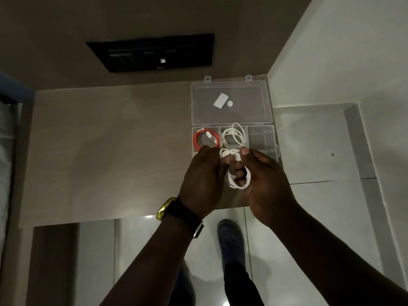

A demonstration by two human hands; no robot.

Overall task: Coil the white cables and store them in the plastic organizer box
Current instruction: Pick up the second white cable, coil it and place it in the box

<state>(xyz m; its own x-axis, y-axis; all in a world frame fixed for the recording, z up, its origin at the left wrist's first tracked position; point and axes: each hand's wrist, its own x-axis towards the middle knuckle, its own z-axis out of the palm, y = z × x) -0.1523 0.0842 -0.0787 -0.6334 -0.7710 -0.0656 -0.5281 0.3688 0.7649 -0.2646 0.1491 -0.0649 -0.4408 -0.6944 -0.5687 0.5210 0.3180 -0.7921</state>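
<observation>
**Both hands on white cable bundle, organizer box open beyond**

Nearest to you, a dark perforated shoe [230,239] stands on the glossy tiled floor [309,217], seen between your two forearms. Your left wrist carries a watch [176,214] with a gold-coloured case and a dark strap.

Above the near edge of the wood-grain surface [99,151], your left hand [202,175] and right hand [268,180] meet around a white cable [239,180]. The fingers of both hands are closed on it: the left-hand fingers clench the bunched upper part of the bundle, and the right-hand fingers pinch the same bunch from the right side, with the thumb on top. A coiled loop of the cable hangs below the grip, between the two palms. A further loop runs from the bunch away from you and lies over the middle compartment of the box.

Just beyond your hands, the plastic organizer box [272,138] sits open at the far right corner of the surface, its clear lid [231,102] laid flat on the far side. Two small white labels show on the lid. The left compartment holds a coiled orange cable [206,139]. The right compartment is partly hidden by your right hand; its contents cannot be determined.

On the far wall, left of the box, a black switch panel [152,53] is mounted.
</observation>
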